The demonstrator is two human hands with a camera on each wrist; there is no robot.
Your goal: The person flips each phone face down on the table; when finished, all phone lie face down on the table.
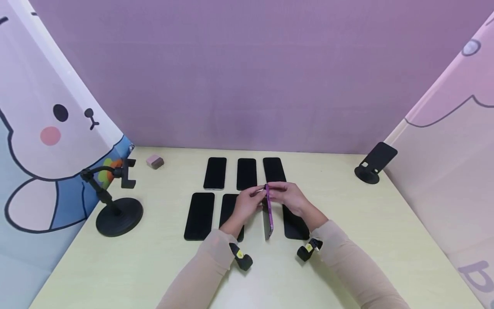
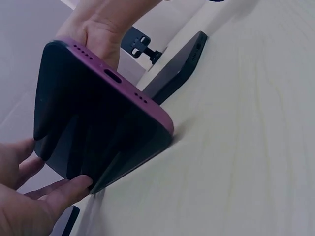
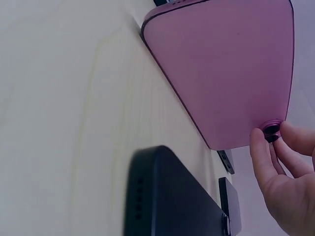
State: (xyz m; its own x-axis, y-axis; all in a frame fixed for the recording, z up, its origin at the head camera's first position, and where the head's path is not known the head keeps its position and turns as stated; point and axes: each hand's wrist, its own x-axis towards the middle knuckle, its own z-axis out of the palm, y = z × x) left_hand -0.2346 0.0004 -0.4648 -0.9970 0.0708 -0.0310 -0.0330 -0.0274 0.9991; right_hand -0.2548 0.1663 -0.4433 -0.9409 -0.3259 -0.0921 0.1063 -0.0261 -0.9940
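Note:
A purple smartphone [image 1: 269, 210] stands on its long edge near the middle of the table, its dark screen [image 2: 93, 113] toward my left hand and its pink-purple back [image 3: 226, 73] toward my right. My left hand [image 1: 248, 204] grips its far end, fingertips on the edge and screen side. On the other side, my right hand [image 1: 289, 197] pinches the same end by the round camera lenses [image 3: 270, 130]. Beneath my left forearm lies a dark phone [image 1: 228, 205], partly covered. Another dark phone [image 1: 295, 225] is flat under my right wrist.
More dark phones lie flat: a left one [image 1: 199, 216], and a back row with one at left [image 1: 215, 173], one in the middle [image 1: 246, 174] and one at right [image 1: 274, 169]. Black stands occupy the left [image 1: 119, 216] and right [image 1: 376, 161]. A small pinkish block [image 1: 155, 162] sits back left.

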